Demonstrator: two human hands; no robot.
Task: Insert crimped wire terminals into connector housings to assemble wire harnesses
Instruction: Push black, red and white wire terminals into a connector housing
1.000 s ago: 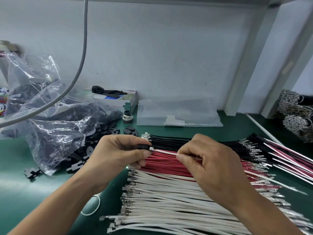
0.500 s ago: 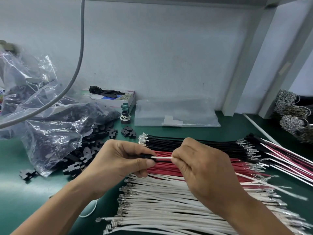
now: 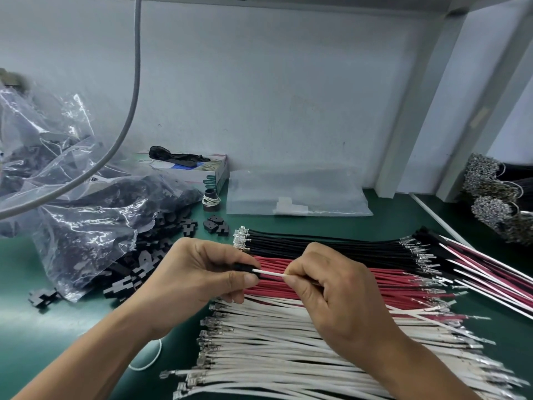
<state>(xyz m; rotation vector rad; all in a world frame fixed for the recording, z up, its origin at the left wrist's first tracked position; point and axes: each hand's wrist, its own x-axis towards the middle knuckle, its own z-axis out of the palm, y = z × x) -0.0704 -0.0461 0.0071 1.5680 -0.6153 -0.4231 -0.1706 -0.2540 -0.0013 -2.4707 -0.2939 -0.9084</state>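
Between fingertips, white wire [image 3: 271, 273], terminal hidden, housing [image 3: 243, 267] half-covered

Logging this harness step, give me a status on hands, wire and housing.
Left hand grips black housing. Right hand pinches white wire, its end at the housing's mouth. Nothing in the way between them.

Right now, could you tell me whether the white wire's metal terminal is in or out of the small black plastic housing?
In: the white wire runs straight into the black housing, no metal showing.
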